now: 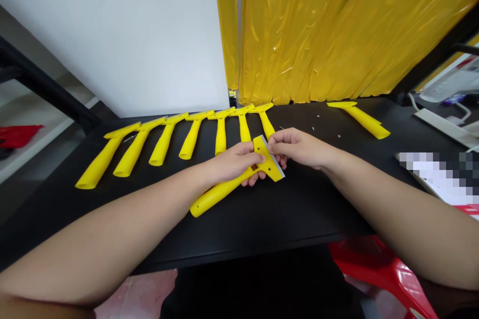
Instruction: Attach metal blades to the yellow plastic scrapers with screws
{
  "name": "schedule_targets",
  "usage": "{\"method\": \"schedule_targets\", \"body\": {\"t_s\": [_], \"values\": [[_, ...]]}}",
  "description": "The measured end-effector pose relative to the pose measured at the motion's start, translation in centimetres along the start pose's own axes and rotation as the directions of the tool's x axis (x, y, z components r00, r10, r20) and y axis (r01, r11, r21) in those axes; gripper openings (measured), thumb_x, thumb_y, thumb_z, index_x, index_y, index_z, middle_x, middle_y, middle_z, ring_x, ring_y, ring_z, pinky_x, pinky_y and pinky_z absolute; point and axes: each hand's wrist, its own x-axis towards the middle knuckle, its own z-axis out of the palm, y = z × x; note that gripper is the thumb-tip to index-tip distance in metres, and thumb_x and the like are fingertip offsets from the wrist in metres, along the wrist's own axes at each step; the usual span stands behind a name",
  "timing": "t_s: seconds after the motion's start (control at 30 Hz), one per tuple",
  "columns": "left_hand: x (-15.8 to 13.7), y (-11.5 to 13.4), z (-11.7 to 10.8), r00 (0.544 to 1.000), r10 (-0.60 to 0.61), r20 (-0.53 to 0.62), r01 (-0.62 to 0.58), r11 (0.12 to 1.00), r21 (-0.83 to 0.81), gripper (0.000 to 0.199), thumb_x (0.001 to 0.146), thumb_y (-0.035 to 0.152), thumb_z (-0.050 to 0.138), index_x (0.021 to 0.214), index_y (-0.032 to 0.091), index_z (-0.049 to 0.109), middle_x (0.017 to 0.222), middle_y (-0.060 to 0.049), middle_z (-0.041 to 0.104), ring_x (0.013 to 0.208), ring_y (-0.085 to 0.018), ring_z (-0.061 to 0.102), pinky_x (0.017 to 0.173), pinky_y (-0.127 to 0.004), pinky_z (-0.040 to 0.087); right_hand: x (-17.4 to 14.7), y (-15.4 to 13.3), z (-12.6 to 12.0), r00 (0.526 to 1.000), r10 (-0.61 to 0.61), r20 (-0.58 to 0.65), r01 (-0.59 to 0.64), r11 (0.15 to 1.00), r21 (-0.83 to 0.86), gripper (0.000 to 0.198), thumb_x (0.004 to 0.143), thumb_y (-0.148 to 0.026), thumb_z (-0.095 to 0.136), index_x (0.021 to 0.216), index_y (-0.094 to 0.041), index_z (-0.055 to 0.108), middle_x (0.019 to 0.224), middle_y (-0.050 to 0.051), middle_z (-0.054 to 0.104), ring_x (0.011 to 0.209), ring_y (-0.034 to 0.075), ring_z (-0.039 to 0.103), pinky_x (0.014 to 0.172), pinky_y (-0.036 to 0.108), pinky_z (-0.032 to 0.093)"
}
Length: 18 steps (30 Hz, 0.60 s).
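- Gripping a yellow scraper (pixel 239 179) with the left hand (pixel 234 163), fingers curled shut around the neck just below the wide head, thumb pressing on top.
- Pinching the far edge of the scraper's head with the right hand (pixel 299 148), fingertips closed on the thin grey blade (pixel 276 158) running along that edge.
- Holding the scraper just over the black table (pixel 292 209), near the middle, handle pointing near-left, head tilting far-right.
- Lying in a row on the table beyond the hands: seven more scrapers (pixel 164 144), heads far, handles near, fanning out to the left.
- Lying alone at far right: one scraper (pixel 361 118), well apart from the row.
- Hanging behind the table: yellow plastic sheeting (pixel 337 30), with a white wall (pixel 123 35) to its left.
- Showing at the near right, below the table edge: a red stool (pixel 381 271).
- Sitting at the right edge: white equipment (pixel 449 89), too cropped for telling more.
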Motion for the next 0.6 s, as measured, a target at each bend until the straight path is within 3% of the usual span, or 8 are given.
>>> {"method": "schedule_targets", "body": {"t_s": [0.1,0.3,0.6], "values": [[-0.01,-0.01,-0.03,1.0,0.006,0.014,-0.006,1.0,0.012,0.019,0.099,0.019,0.051,0.102,0.012,0.068,0.073,-0.003,0.07,0.047,-0.01,0.063,0.039,-0.016,0.047,0.0,-0.01,-0.05,0.999,0.017,0.031,-0.017,1.0,0.025,0.023,0.085,-0.036,0.078,0.079,-0.017,0.065,0.065,0.0,0.068,0.056,0.013,0.065,0.057,0.025,0.059],[-0.12,-0.12,0.0,0.997,0.021,-0.068,-0.022,1.0,-0.02,0.013,0.097,0.02,0.052,0.093,0.015,0.063,0.07,-0.003,0.069,0.046,-0.011,0.062,0.038,-0.017,0.047,-0.22,-0.17,-0.29,0.971,0.075,0.227,-0.057,0.995,-0.084,0.038,0.087,-0.05,0.081,0.086,-0.015,0.068,0.083,0.005,0.076,0.068,0.015,0.07,0.064,0.029,0.061],[0.05,-0.34,-0.23,0.999,0.015,-0.047,-0.017,0.999,-0.044,0.025,0.1,0.026,0.049,0.091,0.012,0.068,0.068,-0.005,0.069,0.046,-0.012,0.062,0.036,-0.018,0.046,-0.1,-0.09,-0.42,0.957,0.055,0.285,-0.054,0.998,-0.011,0.04,0.088,-0.052,0.082,0.091,-0.013,0.071,0.084,0.005,0.077,0.064,0.012,0.067,0.061,0.026,0.057]]}}
